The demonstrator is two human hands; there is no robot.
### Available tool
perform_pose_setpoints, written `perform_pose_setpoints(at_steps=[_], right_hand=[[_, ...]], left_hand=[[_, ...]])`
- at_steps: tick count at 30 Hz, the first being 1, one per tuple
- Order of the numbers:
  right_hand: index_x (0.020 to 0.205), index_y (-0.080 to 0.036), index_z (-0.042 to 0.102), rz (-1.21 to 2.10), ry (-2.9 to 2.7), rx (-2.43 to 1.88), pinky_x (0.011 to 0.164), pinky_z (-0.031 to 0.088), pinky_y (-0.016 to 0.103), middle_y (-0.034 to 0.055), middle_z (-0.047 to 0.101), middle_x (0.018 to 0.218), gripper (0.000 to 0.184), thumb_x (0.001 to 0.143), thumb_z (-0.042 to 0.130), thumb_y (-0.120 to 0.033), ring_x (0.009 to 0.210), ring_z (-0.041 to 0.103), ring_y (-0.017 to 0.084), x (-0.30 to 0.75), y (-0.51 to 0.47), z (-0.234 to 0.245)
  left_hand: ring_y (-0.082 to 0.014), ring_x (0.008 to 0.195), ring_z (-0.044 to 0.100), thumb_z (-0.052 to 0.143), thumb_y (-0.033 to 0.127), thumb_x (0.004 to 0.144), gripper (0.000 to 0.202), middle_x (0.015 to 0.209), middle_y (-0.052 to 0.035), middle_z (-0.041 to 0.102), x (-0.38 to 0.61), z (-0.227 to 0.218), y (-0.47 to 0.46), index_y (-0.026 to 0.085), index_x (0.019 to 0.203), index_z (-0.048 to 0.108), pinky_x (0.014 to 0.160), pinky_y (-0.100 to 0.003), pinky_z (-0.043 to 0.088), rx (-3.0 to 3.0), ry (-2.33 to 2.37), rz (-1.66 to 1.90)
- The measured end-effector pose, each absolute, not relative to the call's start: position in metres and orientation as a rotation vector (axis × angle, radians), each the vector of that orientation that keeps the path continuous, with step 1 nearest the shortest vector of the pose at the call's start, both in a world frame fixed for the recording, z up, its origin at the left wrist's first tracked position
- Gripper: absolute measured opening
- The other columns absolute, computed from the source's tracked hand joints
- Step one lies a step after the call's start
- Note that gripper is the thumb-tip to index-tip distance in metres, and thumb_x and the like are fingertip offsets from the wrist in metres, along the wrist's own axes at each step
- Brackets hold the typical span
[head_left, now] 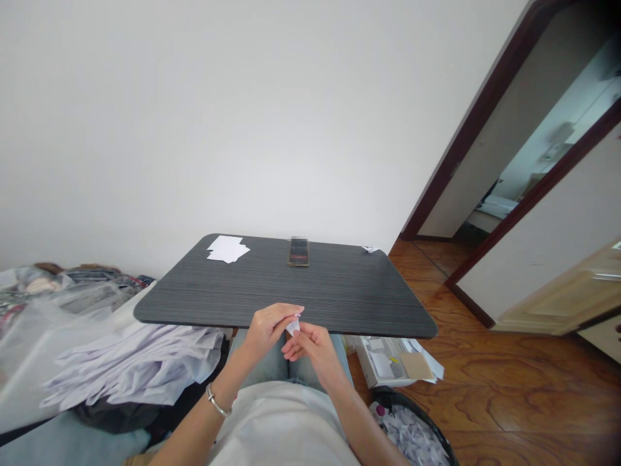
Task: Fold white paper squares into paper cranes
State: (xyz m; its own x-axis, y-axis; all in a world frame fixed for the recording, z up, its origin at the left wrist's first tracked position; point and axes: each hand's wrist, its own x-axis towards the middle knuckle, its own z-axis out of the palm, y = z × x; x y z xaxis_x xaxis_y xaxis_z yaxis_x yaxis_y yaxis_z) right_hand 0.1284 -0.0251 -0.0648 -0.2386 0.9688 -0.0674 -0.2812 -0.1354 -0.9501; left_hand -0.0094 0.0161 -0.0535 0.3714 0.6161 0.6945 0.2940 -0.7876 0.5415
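Observation:
A small folded piece of white paper (293, 326) is held between both hands at the near edge of the dark table (272, 291). From the left, my left hand (270, 323) pinches its upper part with thumb and fingertips; a silver bracelet (218, 401) circles that wrist. Below and to the right, my right hand (310, 346) grips the paper's lower side between thumb and fingers, its other fingers curled loosely underneath. Part of the paper is hidden by the fingers, so its exact folded shape cannot be made out.
Loose white paper sheets (227, 248) lie at the table's back left, a phone (298, 252) at the back middle, and a small folded paper piece (370, 250) at the back right. White cloth (140, 362) is piled left; a box (376, 372) and a bin of paper scraps (412, 433) stand right.

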Motion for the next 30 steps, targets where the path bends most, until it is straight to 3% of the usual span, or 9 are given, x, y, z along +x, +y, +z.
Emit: perform_pose_setpoints(at_steps=[6, 16, 20, 25, 27, 30], right_hand=[[0.081, -0.011, 0.063, 1.582, -1.09, -0.951, 0.044, 0.047, 0.019, 0.0056, 0.067, 0.057, 0.036, 0.07, 0.061, -0.045, 0.046, 0.061, 0.013, 0.129, -0.023, -0.07], [0.082, -0.012, 0.064, 1.571, -1.102, -0.95, 0.045, 0.047, 0.02, 0.0047, 0.067, 0.057, 0.034, 0.071, 0.061, -0.044, 0.046, 0.061, 0.012, 0.129, -0.024, -0.07], [0.079, -0.012, 0.063, 1.577, -1.085, -0.925, 0.044, 0.046, 0.019, 0.0048, 0.067, 0.057, 0.034, 0.07, 0.061, -0.045, 0.046, 0.061, 0.012, 0.129, -0.025, -0.066], [0.082, -0.013, 0.059, 1.584, -1.004, -0.855, 0.043, 0.045, 0.017, 0.0043, 0.067, 0.057, 0.035, 0.07, 0.063, -0.045, 0.044, 0.06, 0.011, 0.131, -0.025, -0.063], [0.082, -0.013, 0.058, 1.584, -0.996, -0.849, 0.043, 0.045, 0.017, 0.0044, 0.068, 0.058, 0.035, 0.07, 0.063, -0.045, 0.044, 0.06, 0.01, 0.131, -0.024, -0.065], [0.08, -0.013, 0.058, 1.574, -1.025, -0.869, 0.042, 0.044, 0.017, 0.0044, 0.067, 0.057, 0.035, 0.071, 0.061, -0.046, 0.044, 0.06, 0.011, 0.131, -0.022, -0.07]], left_hand=[[-0.0168, 0.083, 0.064, 0.057, 0.017, 0.078, 0.013, 0.087, -0.0064, 0.071, -0.007, -0.043, 0.015, 0.018, 0.083, 0.068, 0.076, -0.028, 0.049, 2.083, 0.745, 1.327], [-0.0167, 0.079, 0.066, 0.059, 0.02, 0.077, 0.014, 0.084, -0.0064, 0.072, -0.01, -0.036, 0.017, 0.017, 0.082, 0.071, 0.074, -0.026, 0.05, 2.019, 0.788, 1.213], [-0.0167, 0.085, 0.065, 0.057, 0.019, 0.078, 0.016, 0.09, -0.0063, 0.071, -0.009, -0.04, 0.017, 0.019, 0.087, 0.07, 0.078, -0.027, 0.049, 2.088, 0.824, 1.27], [-0.0208, 0.103, 0.057, 0.057, 0.017, 0.076, 0.022, 0.113, -0.01, 0.061, -0.008, -0.044, 0.015, 0.019, 0.096, 0.067, 0.089, -0.034, 0.044, 1.967, 0.869, 1.307], [-0.0214, 0.101, 0.057, 0.059, 0.017, 0.074, 0.029, 0.115, -0.0115, 0.06, -0.007, -0.045, 0.015, 0.017, 0.102, 0.064, 0.085, -0.034, 0.046, 1.81, 0.878, 1.276], [-0.0188, 0.085, 0.063, 0.06, 0.016, 0.072, 0.04, 0.101, -0.0111, 0.066, -0.004, -0.046, 0.014, 0.013, 0.111, 0.058, 0.073, -0.03, 0.051, 1.573, 0.848, 1.165]])
